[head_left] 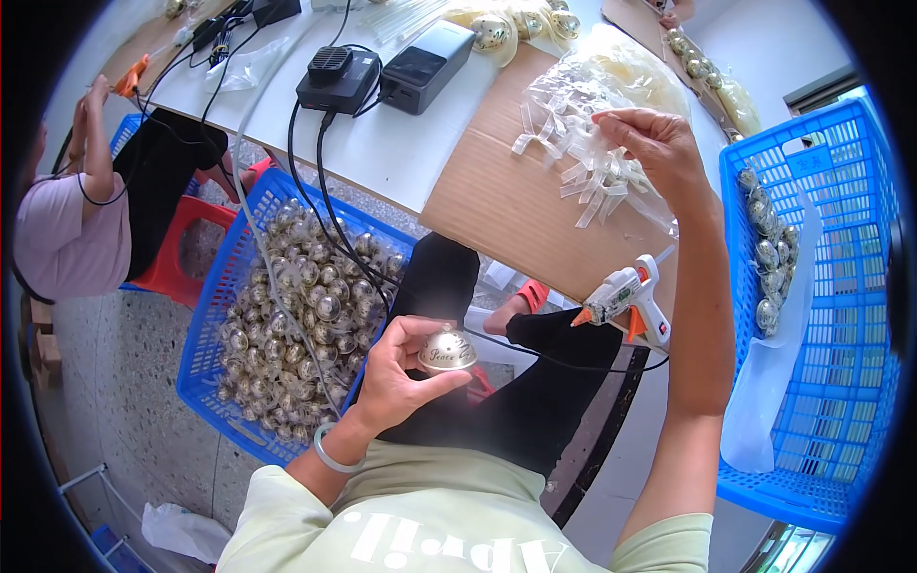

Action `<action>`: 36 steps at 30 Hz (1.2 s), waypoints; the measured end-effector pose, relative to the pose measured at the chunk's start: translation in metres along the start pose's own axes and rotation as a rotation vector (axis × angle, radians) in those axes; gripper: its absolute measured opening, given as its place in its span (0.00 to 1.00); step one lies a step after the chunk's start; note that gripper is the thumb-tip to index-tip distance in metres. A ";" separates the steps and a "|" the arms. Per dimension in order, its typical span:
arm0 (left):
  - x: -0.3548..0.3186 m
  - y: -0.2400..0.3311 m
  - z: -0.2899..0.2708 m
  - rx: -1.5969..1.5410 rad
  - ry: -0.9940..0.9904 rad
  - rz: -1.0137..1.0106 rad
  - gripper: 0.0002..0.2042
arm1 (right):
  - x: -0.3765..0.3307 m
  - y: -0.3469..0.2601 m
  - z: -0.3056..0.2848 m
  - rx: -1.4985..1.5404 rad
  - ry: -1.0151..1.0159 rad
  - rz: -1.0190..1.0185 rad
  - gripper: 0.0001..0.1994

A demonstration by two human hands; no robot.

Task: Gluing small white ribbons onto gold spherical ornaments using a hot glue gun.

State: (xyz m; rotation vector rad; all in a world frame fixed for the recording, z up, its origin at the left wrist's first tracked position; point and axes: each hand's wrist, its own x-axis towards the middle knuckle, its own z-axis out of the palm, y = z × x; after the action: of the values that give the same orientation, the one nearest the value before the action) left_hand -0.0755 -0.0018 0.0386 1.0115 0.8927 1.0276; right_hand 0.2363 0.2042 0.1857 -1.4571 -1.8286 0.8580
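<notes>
In front of my lap, my left hand (394, 377) grips a pale metallic bell ornament (447, 350) between thumb and fingers, its domed top facing up. My right hand (654, 148) is raised over a pile of translucent white ribbon bows (597, 177) on the cardboard. Its thumb and fingers are pinched together; whatever lies between them is too small to make out. Below that forearm, a white glue gun (626, 301) with an orange nozzle and trigger rests at the edge of the cardboard (487, 181).
On my left, a blue basket (215, 406) is full of bell ornaments (306, 315), with cables hanging across it. Another blue basket (812, 401) stands at right. A power bank (427, 67) and a black device (337, 81) sit on the table. A co-worker (76, 210) sits at left.
</notes>
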 end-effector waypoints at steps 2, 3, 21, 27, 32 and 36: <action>-0.001 0.000 0.004 0.000 -0.015 -0.030 0.28 | -0.006 0.001 -0.003 -0.083 0.045 0.036 0.13; -0.002 0.000 0.005 0.002 -0.026 -0.059 0.29 | -0.010 -0.001 -0.001 -0.073 0.099 0.021 0.13; -0.002 -0.002 0.016 0.029 0.010 -0.011 0.28 | -0.038 0.022 -0.037 -0.059 0.194 0.076 0.12; -0.004 -0.003 0.013 0.050 0.013 0.031 0.29 | -0.061 0.015 -0.044 -0.133 0.365 0.027 0.08; -0.004 -0.014 0.011 0.114 0.029 0.223 0.31 | -0.086 -0.011 -0.032 -0.078 0.489 -0.018 0.09; 0.001 -0.012 0.014 0.151 -0.045 0.355 0.32 | -0.158 -0.058 0.018 0.082 0.231 -0.165 0.06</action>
State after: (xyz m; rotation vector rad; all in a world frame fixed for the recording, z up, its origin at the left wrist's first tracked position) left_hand -0.0592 -0.0059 0.0314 1.3492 0.7778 1.2410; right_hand 0.2176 0.0370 0.2095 -1.2770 -1.6936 0.6472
